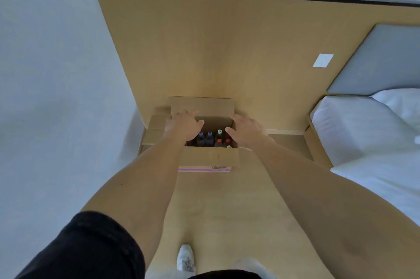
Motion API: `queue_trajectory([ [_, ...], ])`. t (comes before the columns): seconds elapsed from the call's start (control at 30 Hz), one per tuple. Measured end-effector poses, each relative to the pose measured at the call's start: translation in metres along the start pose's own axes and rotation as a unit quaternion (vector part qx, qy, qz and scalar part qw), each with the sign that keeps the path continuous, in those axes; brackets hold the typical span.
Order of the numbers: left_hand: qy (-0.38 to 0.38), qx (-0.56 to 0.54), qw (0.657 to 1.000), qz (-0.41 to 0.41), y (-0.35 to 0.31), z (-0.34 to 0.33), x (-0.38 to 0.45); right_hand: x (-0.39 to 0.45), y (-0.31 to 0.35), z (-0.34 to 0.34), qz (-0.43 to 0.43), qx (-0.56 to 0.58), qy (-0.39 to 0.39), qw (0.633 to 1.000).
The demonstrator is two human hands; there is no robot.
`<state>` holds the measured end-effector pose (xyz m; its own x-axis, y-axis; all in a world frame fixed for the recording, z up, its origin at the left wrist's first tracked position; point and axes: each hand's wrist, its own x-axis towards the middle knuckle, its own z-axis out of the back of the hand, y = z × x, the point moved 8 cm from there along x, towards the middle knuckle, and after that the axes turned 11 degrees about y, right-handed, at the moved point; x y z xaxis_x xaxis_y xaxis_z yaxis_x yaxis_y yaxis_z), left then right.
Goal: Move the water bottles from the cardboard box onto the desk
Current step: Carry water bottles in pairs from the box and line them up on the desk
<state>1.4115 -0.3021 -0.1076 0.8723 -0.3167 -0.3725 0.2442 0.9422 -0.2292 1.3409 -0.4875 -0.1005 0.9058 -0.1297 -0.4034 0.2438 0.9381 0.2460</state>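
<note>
From your head camera, looking steeply down, the box (208, 142) sits on the wood floor (216, 210) against a tall wood panel (204, 51), its flaps folded out so the top is open to you. Inside, the bottles (213, 138) stand upright and packed close, caps up: two with blue caps on the left, red caps and a pale green one to the right; how many lie under your hands I cannot tell. Your left hand (184, 124) reaches over the box's left rim, fingers spread and relaxed toward the back flap, thumb over the opening; it grasps nothing. Your right hand (246, 127) hovers at the right rim, fingers likewise loose and empty, and whether it touches the cardboard is unclear. Both arms come in from either side, which suits holding the flaps apart or going straight down for a cap. No bottle is out yet, so in my judgement the task is at its start. No desk top shows clearly; a low wood ledge (288, 144) runs right of the box, beside the bed (363, 133). Your shoe (186, 257) stands well back from the box, so you are leaning forward to reach.
</note>
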Motion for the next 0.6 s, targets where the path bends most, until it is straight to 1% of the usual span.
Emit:
queue_trajectory([
  [0.13,0.038,0.0,0.999,-0.037,-0.002,0.009,0.064,0.057,0.003,0.007,-0.021,0.001,0.013,1.0],
  [0.23,0.057,0.004,0.997,-0.046,0.005,0.007,0.106,0.1,0.004,0.007,-0.029,0.008,0.027,0.999],
  [0.37,0.08,0.013,0.996,-0.037,0.025,-0.003,0.161,0.157,0.008,-0.002,-0.025,0.016,0.051,0.998],
  [0.5,0.099,0.009,0.995,-0.017,0.051,-0.01,0.224,0.23,0.014,-0.009,-0.016,-0.011,0.075,0.997],
  [0.6,0.101,-0.01,0.995,-0.004,0.069,-0.014,0.274,0.288,0.017,-0.015,-0.002,0.009,0.098,0.995],
])
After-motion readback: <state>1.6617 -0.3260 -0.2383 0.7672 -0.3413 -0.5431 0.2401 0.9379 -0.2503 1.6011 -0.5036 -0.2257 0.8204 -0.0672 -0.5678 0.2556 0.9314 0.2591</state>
